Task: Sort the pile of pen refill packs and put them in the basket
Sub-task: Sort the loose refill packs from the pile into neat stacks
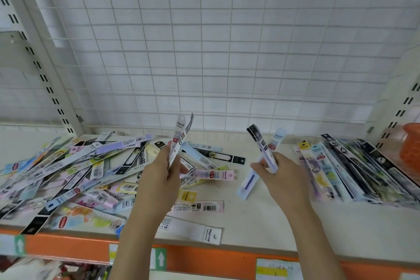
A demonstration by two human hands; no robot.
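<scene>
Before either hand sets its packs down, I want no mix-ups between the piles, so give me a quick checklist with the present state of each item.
1. Left hand has a firm grip on its packs: ok, they stand upright above the fingers.
2. Right hand has its packs under control: not ok, a pale blue pack hangs low at the fingers.
3. Sorted row on the right is tidy: ok, packs lie side by side.
4. Unsorted pile is kept apart from the row: ok, bare shelf lies between.
5. Orange basket has room: cannot tell, only its edge shows.
</scene>
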